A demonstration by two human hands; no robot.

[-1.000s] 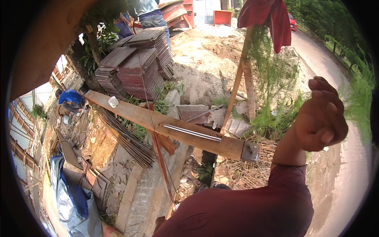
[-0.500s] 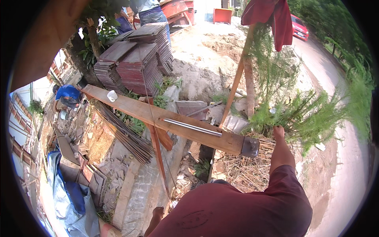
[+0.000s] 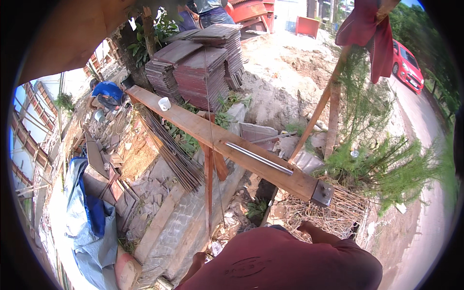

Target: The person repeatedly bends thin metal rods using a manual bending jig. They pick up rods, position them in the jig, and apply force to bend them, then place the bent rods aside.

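A wooden plank bench point(image 3: 188, 125) crosses in front of me, with a shiny metal bar point(image 3: 258, 157), a small white cup point(image 3: 164, 104) and a metal block point(image 3: 322, 193) on it. My right hand point(image 3: 305, 227) hangs below the plank's near end, above a pile of dry sticks point(image 3: 333, 217), its fingers loosely apart, holding nothing that I can make out. My left hand point(image 3: 197, 258) is low beside my maroon shirt, near the bench's post, its fingers too small and partly hidden to read.
Stacked tiles point(image 3: 193, 77), thin rods point(image 3: 169, 150) and a blue tarp point(image 3: 92, 241) lie around me. One worker point(image 3: 104, 94) crouches left; others point(image 3: 210, 14) work behind the tiles. A red car point(image 3: 406, 67) is on the road. Red cloth point(image 3: 377, 53) hangs from poles.
My right hand was raised, then at the green branches, and has now dropped lower. The view has shifted, and the red car has come further into it along the road.
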